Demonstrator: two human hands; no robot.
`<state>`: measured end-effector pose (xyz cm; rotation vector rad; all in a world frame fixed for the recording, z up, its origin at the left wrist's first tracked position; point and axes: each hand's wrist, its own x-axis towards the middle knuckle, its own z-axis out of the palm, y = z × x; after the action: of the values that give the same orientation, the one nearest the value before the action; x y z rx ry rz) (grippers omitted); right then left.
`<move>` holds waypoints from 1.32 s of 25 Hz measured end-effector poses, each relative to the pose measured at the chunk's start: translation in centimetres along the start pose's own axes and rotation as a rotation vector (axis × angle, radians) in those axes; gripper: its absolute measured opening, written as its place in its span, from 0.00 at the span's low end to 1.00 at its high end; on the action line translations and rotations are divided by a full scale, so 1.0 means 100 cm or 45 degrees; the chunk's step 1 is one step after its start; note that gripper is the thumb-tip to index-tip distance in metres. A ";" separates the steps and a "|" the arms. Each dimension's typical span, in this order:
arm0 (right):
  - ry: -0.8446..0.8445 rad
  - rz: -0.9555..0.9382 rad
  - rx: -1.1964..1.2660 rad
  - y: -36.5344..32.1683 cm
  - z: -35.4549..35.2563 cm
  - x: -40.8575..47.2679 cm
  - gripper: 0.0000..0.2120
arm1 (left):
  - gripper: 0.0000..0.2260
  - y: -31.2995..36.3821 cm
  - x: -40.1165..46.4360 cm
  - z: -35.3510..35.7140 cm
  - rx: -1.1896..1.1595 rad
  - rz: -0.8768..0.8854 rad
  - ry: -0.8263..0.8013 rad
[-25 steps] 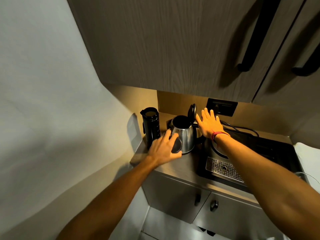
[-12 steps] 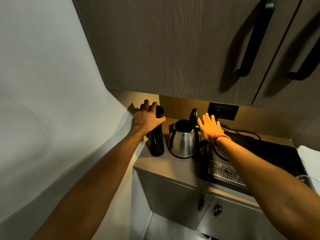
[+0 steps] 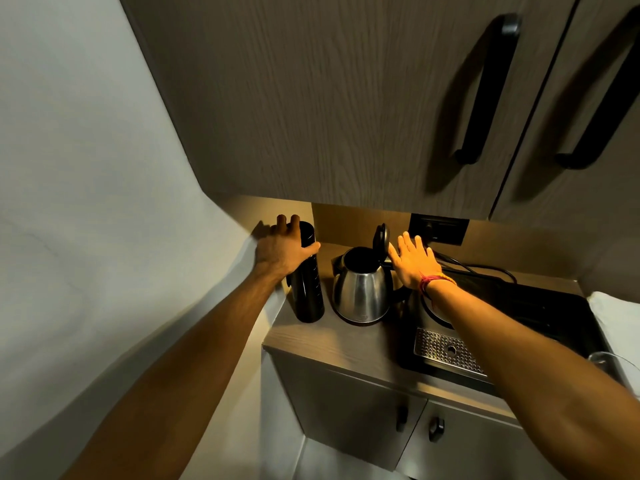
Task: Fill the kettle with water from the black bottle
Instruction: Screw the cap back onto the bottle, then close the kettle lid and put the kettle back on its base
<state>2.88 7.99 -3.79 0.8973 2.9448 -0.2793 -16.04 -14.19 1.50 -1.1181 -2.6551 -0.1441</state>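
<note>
A tall black bottle [image 3: 309, 292] stands upright at the left end of the counter. My left hand [image 3: 282, 252] is wrapped around its top, fingers over the cap. Just right of it sits a steel kettle [image 3: 362, 292] with its black lid [image 3: 381, 241] hinged up and the mouth showing dark. My right hand [image 3: 412, 259] hovers flat, fingers spread, beside the raised lid and above the kettle's handle, holding nothing.
A black tray [image 3: 540, 313] with a perforated metal drain plate [image 3: 448, 353] lies right of the kettle, with a cable and wall socket [image 3: 439, 228] behind. Upper cabinets with black handles hang low overhead. A glass rim [image 3: 604, 362] shows at the right. A wall bounds the left.
My left hand left the kettle's front, rose to the bottle's top and closed around it. My right hand stayed by the open lid. The view shifted slightly.
</note>
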 end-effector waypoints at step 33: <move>0.085 -0.205 0.374 -0.008 -0.042 -0.049 0.06 | 0.55 0.123 -0.001 0.054 -0.393 0.042 -0.350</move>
<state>6.49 5.40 0.94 0.7051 3.0947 -0.7188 -8.25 -4.68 -3.84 -1.3614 -2.9258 -0.4362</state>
